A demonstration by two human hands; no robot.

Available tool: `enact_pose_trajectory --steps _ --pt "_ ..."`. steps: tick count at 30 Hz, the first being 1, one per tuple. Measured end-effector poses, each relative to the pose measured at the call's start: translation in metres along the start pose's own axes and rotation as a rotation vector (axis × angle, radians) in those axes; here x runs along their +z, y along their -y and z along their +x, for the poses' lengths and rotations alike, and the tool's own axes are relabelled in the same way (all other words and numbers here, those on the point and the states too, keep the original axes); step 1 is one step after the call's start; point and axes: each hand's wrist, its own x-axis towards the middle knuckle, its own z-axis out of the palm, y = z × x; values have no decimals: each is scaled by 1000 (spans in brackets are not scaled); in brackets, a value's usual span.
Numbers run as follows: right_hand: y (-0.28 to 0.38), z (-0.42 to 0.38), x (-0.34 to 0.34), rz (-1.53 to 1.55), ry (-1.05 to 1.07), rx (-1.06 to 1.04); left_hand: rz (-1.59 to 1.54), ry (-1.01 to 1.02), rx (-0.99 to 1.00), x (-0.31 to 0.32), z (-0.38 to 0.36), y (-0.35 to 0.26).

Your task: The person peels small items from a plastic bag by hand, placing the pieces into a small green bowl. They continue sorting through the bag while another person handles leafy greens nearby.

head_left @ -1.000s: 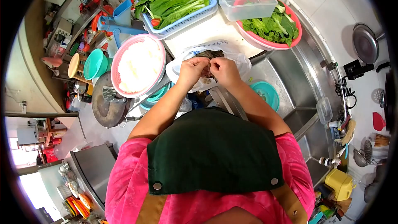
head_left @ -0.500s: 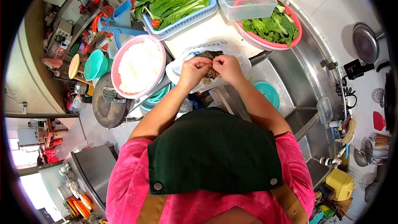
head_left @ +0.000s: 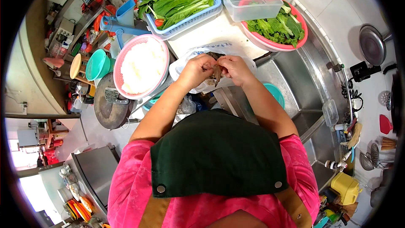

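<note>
Upper centre of frame: we work over the crinkled white plastic bag [head_left: 192,59], open on the white counter beside the steel sink [head_left: 291,88]. Left hand [head_left: 195,71] and right hand [head_left: 234,69] meet above it, both pinching one small brownish-grey piece [head_left: 217,72], likely a shrimp; it hangs between our fingertips, just over the bag's mouth.

Judgement on doing this well: we should keep the piece low over the bag so scraps drop inside, grip it with one hand and pull with the other in short tugs, not yanks.

Count, largest first:
- one round pink colander of white shreds [head_left: 141,65], left of the bag
- one pink basin of leafy greens [head_left: 278,27], upper right
- one pale blue slotted basket of greens [head_left: 181,4], top centre
- one clear plastic tub [head_left: 251,1], top
- two hands, one piece.
</note>
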Motion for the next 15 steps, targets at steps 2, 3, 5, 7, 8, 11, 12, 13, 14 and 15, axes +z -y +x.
enact_pose_trajectory --steps 2,3,5,7,8,11,12,13,14,15 --pt "-3 2 1 -22 18 -31 135 -19 85 1 0 -2" --pt "-4 3 2 -22 18 -31 135 -19 86 1 0 -2" --pt "-5 3 6 -118 -10 -105 201 3 26 3 -2 -4" --pt "-10 8 4 -116 -21 -148 162 3 18 4 -4 -10" --pt "-12 10 3 -115 -33 -192 123 4 9 5 -4 -12" --pt "-8 6 6 -109 -84 -158 12 -34 -2 9 -5 -4" --pt "-10 7 7 -109 -82 -158 13 -35 -3 9 -6 -1" --pt "-14 10 8 -141 -48 -166 28 -43 2 8 -6 1" --pt "-18 12 8 -173 -15 -173 44 -51 6 8 -6 4" --pt "-20 13 9 -173 -15 -174 43 -51 6 8 -7 5"
